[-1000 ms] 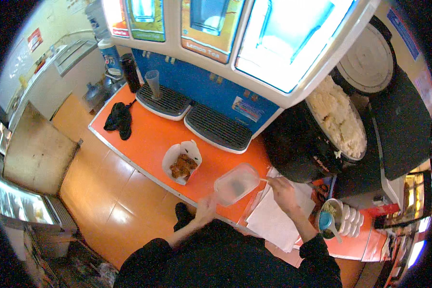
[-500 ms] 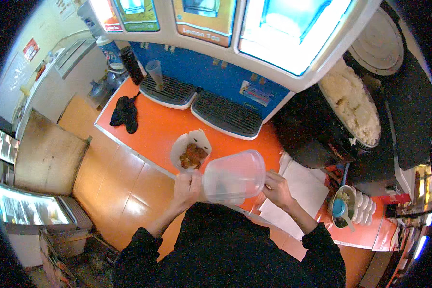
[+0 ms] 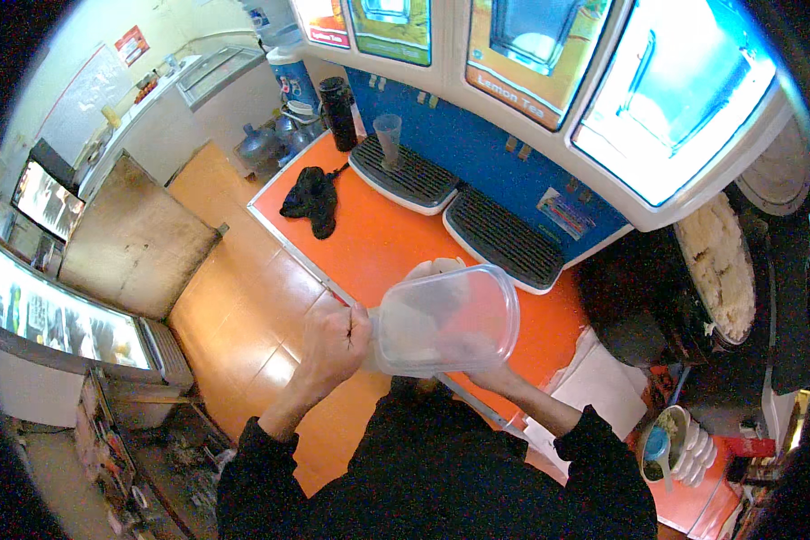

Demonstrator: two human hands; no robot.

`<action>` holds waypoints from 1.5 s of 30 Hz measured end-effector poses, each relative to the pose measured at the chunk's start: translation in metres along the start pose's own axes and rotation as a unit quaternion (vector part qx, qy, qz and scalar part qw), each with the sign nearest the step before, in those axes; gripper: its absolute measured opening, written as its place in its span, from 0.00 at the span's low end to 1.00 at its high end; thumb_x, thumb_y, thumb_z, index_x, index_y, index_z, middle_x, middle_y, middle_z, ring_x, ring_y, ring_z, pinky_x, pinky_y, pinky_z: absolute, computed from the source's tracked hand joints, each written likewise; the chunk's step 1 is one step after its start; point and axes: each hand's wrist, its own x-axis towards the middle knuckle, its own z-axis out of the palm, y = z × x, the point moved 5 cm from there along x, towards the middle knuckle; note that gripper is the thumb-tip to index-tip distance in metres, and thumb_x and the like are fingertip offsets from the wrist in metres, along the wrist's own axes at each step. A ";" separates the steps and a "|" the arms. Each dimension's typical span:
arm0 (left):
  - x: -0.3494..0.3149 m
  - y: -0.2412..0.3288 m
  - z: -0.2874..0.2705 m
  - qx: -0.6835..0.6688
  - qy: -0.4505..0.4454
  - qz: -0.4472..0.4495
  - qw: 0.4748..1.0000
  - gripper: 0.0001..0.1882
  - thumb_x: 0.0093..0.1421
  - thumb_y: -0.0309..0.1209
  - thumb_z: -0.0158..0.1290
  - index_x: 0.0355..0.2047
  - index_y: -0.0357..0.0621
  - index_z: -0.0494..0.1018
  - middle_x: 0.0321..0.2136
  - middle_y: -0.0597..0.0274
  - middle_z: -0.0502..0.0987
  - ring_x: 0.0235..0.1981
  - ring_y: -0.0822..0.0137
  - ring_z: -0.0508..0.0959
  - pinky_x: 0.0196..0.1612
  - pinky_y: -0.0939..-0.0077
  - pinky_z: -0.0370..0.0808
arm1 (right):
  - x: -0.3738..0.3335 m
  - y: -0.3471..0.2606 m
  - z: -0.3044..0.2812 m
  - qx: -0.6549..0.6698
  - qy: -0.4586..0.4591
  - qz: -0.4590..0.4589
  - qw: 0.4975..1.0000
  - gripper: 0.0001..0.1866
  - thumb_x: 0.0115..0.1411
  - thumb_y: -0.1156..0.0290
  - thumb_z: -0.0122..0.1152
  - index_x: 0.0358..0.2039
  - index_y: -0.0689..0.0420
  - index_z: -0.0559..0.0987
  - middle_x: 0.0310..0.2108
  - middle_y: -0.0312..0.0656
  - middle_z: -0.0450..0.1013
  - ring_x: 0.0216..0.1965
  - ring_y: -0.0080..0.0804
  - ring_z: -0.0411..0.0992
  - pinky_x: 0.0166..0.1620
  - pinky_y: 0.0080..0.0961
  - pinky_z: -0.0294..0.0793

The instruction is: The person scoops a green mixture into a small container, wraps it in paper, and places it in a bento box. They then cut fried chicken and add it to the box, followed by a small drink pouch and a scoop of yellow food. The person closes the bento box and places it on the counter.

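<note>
Head view. The person holds a clear plastic container (image 3: 445,319) up in front of the chest with both hands. The left hand (image 3: 333,342) is closed on the container's edge at its 9 o'clock side. The right hand (image 3: 472,355) is under and behind the container at about 5 o'clock, seen only blurred through the plastic, so its grip is hard to read, though it seems to support the underside.

A second ago the container lay low on the orange desk (image 3: 369,243) beside the white dish of fried food, with the right hand away over the white paper. Half a second ago both hands had raised it. Now it is higher and closer to the camera, tilted with its open side turned toward the desk. It looks like a container picked up and being brought over the food.

The lifted container now covers the white dish (image 3: 436,267); only a pale rim shows at its 12 o'clock edge, and the food cannot be seen. A black cloth (image 3: 310,200) lies on the desk at 10 o'clock from the hands, with a clear cup (image 3: 388,137) on a drip tray beyond it. At 3 o'clock a tub of white rice (image 3: 715,265) bends into the rim, and the white paper (image 3: 598,391) is partly cut off by the sleeve.
</note>
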 end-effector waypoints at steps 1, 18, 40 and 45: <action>-0.001 -0.002 -0.003 0.002 0.011 0.008 1.000 0.19 0.59 0.31 0.40 0.11 0.38 0.63 0.09 0.48 0.64 0.09 0.54 0.66 0.16 0.60 0.60 | 0.002 0.002 0.001 -0.008 0.002 0.012 1.000 0.16 0.57 0.62 0.52 0.41 0.60 0.75 0.38 0.39 0.74 0.39 0.30 0.71 0.42 0.29 0.70; 0.003 -0.082 -0.011 -0.029 0.058 -0.120 0.991 0.22 0.59 0.34 0.37 0.12 0.33 0.66 0.11 0.43 0.68 0.13 0.51 0.70 0.19 0.59 0.62 | 0.013 0.022 -0.061 -0.104 0.198 0.136 0.965 0.18 0.57 0.59 0.52 0.31 0.63 0.78 0.17 0.38 0.71 0.19 0.27 0.67 0.23 0.32 0.63; -0.021 -0.126 -0.010 -0.001 0.071 -0.185 0.980 0.22 0.59 0.34 0.37 0.14 0.31 0.68 0.10 0.44 0.67 0.12 0.54 0.68 0.19 0.58 0.59 | 0.036 0.006 -0.085 -0.348 0.198 0.054 0.915 0.14 0.54 0.63 0.56 0.29 0.63 0.79 0.14 0.43 0.67 0.16 0.27 0.63 0.21 0.28 0.60; -0.015 -0.129 -0.011 -0.050 0.085 -0.195 0.976 0.23 0.59 0.35 0.37 0.14 0.29 0.67 0.11 0.43 0.67 0.12 0.55 0.70 0.19 0.59 0.60 | 0.030 0.011 -0.083 -0.365 0.206 0.067 0.906 0.14 0.54 0.64 0.56 0.29 0.63 0.79 0.14 0.43 0.67 0.16 0.27 0.63 0.21 0.27 0.60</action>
